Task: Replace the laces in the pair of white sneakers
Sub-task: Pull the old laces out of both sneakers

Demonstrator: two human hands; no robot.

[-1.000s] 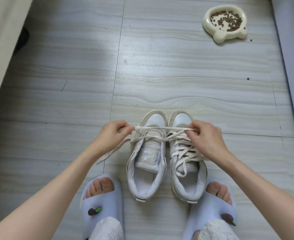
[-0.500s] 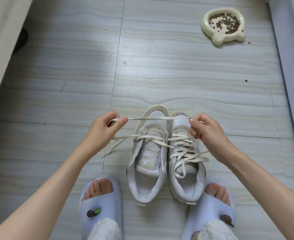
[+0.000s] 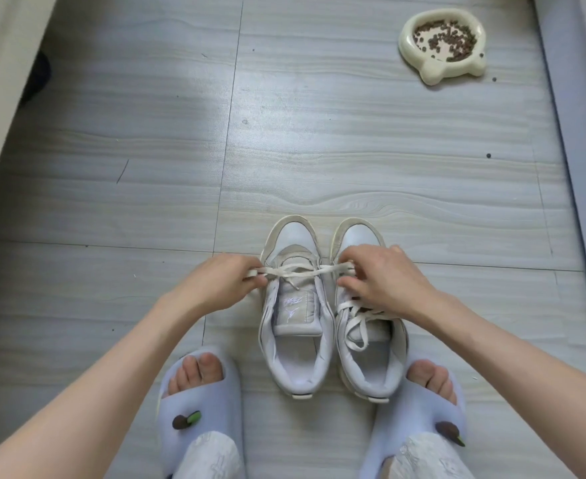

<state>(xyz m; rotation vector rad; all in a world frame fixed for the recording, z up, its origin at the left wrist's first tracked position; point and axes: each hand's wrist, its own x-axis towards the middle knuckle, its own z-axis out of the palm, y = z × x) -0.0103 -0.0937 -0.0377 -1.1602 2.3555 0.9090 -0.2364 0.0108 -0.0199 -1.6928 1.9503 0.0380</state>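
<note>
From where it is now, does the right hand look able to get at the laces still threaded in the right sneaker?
Probably yes. The right hand hangs directly over the right sneaker, whose threaded laces lie uncovered just below it. But it currently pinches the loose lace stretched to the left hand, so it would have to let go first.

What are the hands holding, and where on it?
Both pinch one shoelace: left hand and right hand at opposite ends of the stretch across the left sneaker.
</note>
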